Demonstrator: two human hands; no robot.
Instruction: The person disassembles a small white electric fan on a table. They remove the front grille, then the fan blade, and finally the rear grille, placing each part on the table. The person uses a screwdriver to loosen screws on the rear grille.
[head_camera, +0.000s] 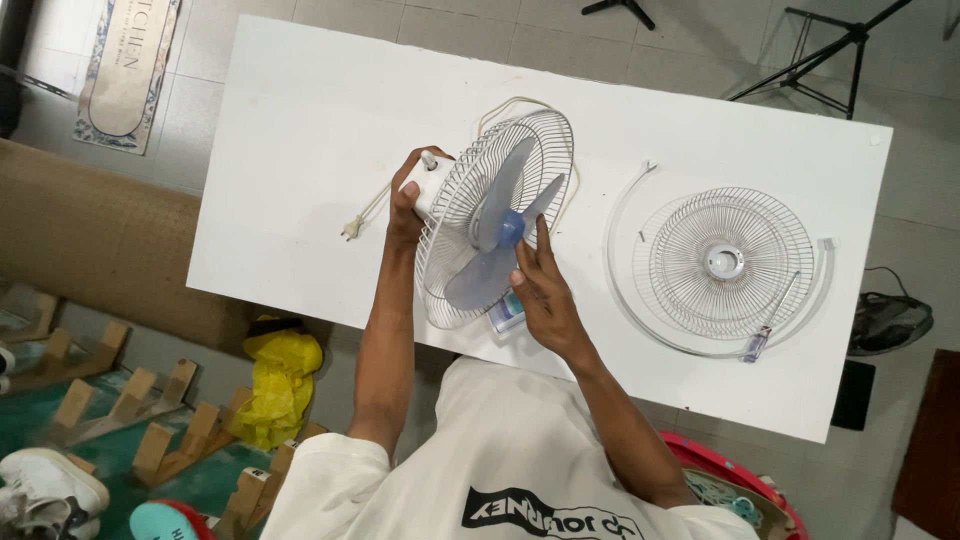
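Two white wire fan guards lie on the white rectangular table (300, 130): the rear wire guard (455, 225) cups three translucent blue blades (495, 240), the front wire guard (725, 262) lies flat, empty, well apart. Left hand (405, 205) wraps the white motor housing (428, 180); right hand (545, 295), fingers spread, touches the blade hub. Far-left tabletop stays open.
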